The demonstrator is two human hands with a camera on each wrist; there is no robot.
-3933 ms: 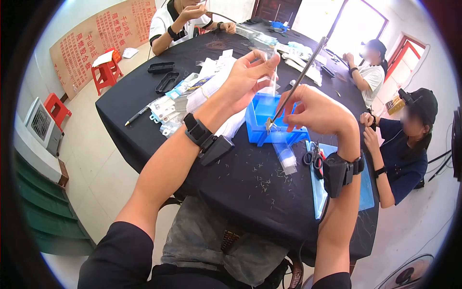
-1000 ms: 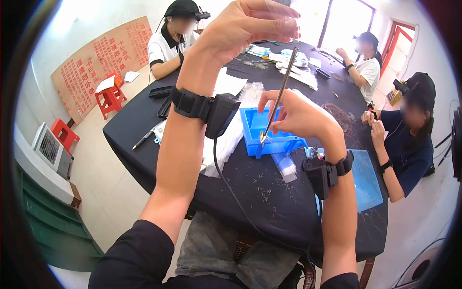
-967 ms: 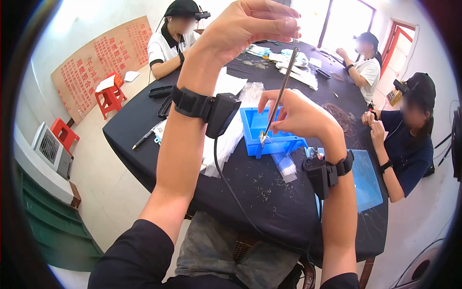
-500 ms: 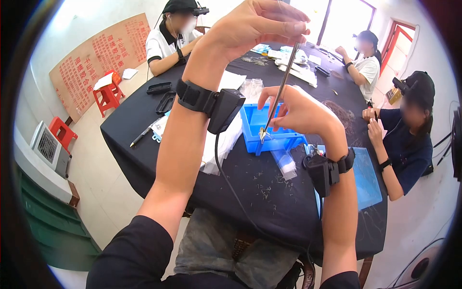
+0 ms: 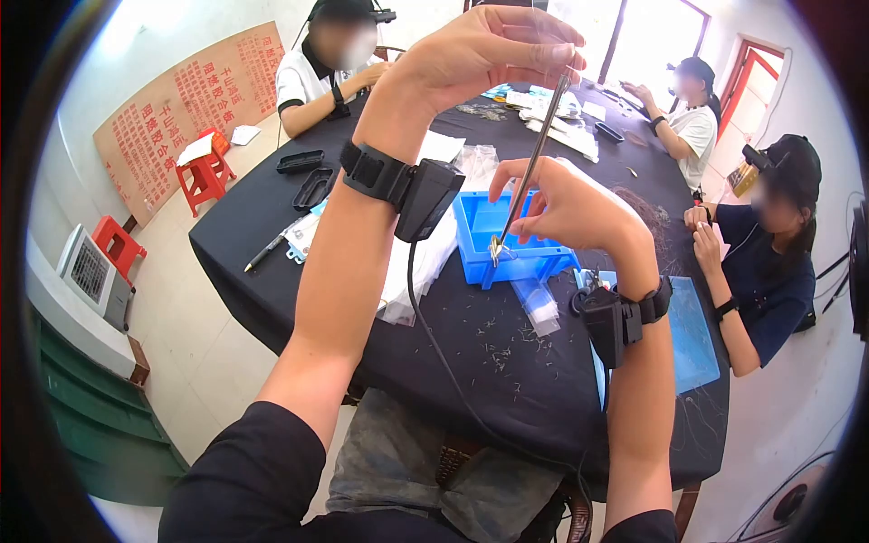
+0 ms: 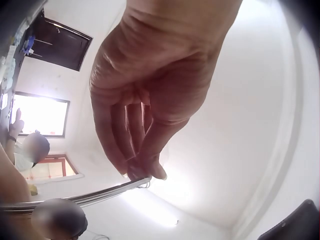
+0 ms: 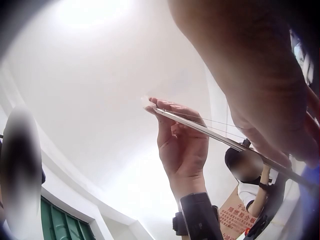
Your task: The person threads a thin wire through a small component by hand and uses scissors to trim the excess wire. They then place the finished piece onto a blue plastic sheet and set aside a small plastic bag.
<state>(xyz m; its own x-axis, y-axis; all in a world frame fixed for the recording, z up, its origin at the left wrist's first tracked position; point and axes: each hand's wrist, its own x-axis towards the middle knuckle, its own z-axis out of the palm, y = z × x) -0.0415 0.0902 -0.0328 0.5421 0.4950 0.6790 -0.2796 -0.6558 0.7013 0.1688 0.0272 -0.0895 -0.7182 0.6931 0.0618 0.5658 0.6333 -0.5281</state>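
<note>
My raised left hand [image 5: 493, 54] pinches a small clear plastic piece [image 7: 146, 102] between thumb and fingertips, right at the upper tip of a long thin metal rod [image 5: 540, 145]. Fine threads [image 7: 215, 122] run alongside the rod in the right wrist view. Lower down, my right hand [image 5: 584, 208] holds the rod near its bottom end, thumb and fingers bent about it. A small brass-coloured piece [image 5: 495, 251] shows at the rod's lower end, by the front wall of a blue plastic tray [image 5: 534, 264]. The right fingers partly hide the tray.
Clear plastic bags [image 5: 536, 308] lie before the tray, with short thread scraps [image 5: 498, 357] on the black tablecloth. White packets [image 5: 421, 271] and a pen [image 5: 264, 253] are to the left. A blue mat [image 5: 692, 335] lies right. Other people sit around the table.
The left hand has risen from beside the tray to above it, and has since shifted slightly right onto the rod's tip. The right hand stays by the tray; the rod stands steeper.
</note>
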